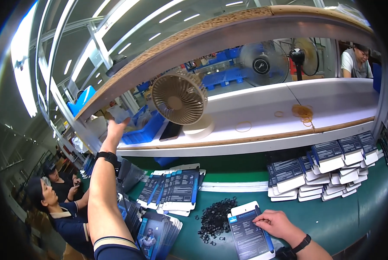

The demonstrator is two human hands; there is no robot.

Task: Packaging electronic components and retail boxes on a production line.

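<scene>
My left hand (117, 127) is stretched up to the left end of the shelf, beside a blue plastic bin (140, 135) and clear plastic bags (119, 113). Its thumb stands apart; the other fingers are partly hidden, and nothing held shows. On the green table, my right hand (275, 223) has thumb and fingertips pinched together over a flat dark-blue and white printed box (249, 234). Whatever the pinch holds, if anything, is too small to make out. Left of this box lies a heap of small black rings (217, 216).
Flat box stacks lie at the left (172, 190), near my left arm (157, 236) and at the right (321, 167). The shelf (254, 117) bears a beige fan (176, 99), a dark phone (171, 131) and rubber bands (303, 113). Co-workers sit at left and far right.
</scene>
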